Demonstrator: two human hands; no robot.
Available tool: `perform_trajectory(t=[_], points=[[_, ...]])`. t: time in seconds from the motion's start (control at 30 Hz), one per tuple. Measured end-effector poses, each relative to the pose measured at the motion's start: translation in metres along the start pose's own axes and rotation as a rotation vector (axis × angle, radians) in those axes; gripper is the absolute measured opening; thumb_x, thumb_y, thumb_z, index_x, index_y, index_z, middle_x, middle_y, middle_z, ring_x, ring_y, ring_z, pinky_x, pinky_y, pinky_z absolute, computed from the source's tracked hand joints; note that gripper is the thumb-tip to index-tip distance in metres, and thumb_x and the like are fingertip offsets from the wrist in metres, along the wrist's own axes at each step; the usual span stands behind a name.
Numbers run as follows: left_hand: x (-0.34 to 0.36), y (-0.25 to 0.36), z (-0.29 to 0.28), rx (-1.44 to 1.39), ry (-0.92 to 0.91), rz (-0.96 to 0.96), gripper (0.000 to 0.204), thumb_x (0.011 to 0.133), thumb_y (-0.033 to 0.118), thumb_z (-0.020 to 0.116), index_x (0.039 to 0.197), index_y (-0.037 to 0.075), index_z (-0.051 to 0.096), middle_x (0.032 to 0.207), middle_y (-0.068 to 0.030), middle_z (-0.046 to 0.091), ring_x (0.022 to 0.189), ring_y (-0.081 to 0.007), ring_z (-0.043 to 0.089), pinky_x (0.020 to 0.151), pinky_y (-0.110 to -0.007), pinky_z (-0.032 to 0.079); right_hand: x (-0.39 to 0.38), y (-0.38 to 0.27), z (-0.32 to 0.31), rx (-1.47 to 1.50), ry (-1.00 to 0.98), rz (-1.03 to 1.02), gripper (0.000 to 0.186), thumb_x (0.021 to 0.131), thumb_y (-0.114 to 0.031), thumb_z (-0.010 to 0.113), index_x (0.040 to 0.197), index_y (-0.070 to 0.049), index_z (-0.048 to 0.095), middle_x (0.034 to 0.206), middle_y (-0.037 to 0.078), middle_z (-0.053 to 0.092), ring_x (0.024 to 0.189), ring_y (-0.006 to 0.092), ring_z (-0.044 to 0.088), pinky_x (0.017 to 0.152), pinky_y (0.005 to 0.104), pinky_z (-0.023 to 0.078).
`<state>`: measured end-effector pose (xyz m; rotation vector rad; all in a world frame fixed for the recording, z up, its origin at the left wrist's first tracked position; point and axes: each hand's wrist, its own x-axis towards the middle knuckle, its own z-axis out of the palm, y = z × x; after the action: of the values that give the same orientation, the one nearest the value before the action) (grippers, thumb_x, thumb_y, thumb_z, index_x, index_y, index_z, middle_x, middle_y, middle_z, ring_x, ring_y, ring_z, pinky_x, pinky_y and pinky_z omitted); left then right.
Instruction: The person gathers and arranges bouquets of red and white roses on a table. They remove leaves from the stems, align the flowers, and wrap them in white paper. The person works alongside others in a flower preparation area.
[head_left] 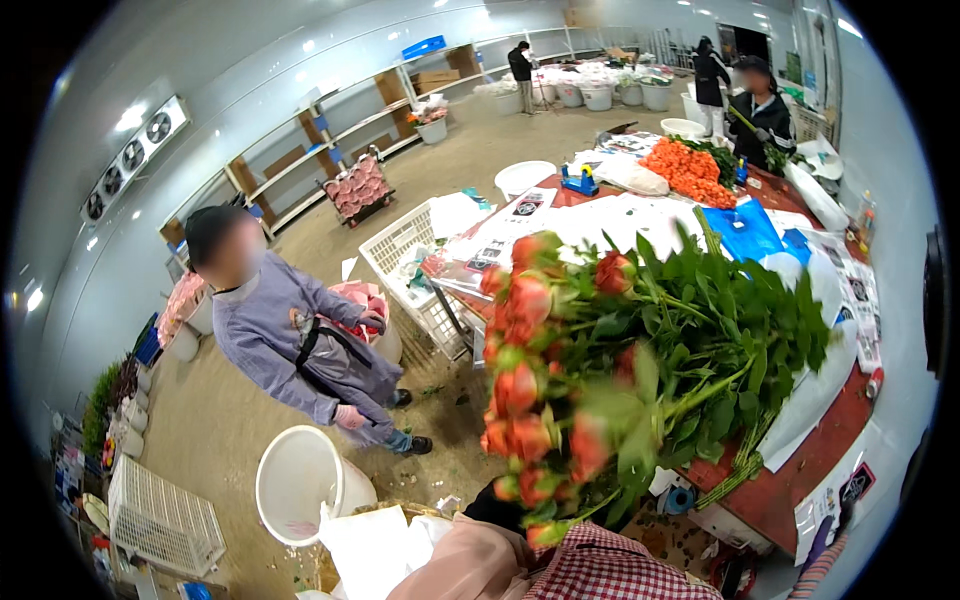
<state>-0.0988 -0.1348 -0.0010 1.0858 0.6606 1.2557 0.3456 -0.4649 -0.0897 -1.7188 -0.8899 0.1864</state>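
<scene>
A big bunch of orange-red roses (520,390) with dense green leaves (720,340) fills the space in front of me, blooms to the left, stems to the right over the red table (830,480). Some blooms and a nearby leaf are blurred. My light pink sleeve (475,565) and red checkered cloth (620,570) show at the lower edge, right below the blooms. My left hand does not show its fingers; the flowers cover that area. A purple piece with a striped cuff (822,565) appears at the lower right, perhaps my right hand's glove; its fingers cannot be made out.
A person in a grey-purple smock (290,320) stands at the left by a white bucket (305,480). White crates (165,515) stand on the floor. Across the table lie orange flowers (690,170), a blue tape dispenser (580,180) and blue plastic (740,230); another person (765,115) works there.
</scene>
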Motion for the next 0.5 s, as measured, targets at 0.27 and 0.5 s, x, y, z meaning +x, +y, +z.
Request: perform_trajectory(t=[0.27,0.5], points=[[0.087,0.024,-0.026,0.162,0.107,0.017,0.027,0.090,0.015,0.054,0.114,0.004,0.046,0.106,-0.0047,0.050,0.088,-0.0165,0.051,0.077,-0.031,0.043,-0.035,-0.111,0.037,-0.316,0.043,0.116,0.044,0.083,-0.013,0.062,0.124,0.001,0.051,0.115,0.017,0.059,0.109,0.0266,0.054,0.096,0.0365,0.040],[0.098,-0.094,-0.036,0.745,-0.062,0.040,0.015,0.088,0.014,0.058,0.099,0.004,0.057,0.087,-0.0017,0.058,0.074,-0.0140,0.055,0.067,-0.029,0.047,-0.080,-0.045,0.059,-0.149,-0.101,0.277,0.036,0.080,-0.013,0.063,0.113,-0.001,0.054,0.095,0.012,0.063,0.086,0.0181,0.059,0.081,0.0307,0.048]])
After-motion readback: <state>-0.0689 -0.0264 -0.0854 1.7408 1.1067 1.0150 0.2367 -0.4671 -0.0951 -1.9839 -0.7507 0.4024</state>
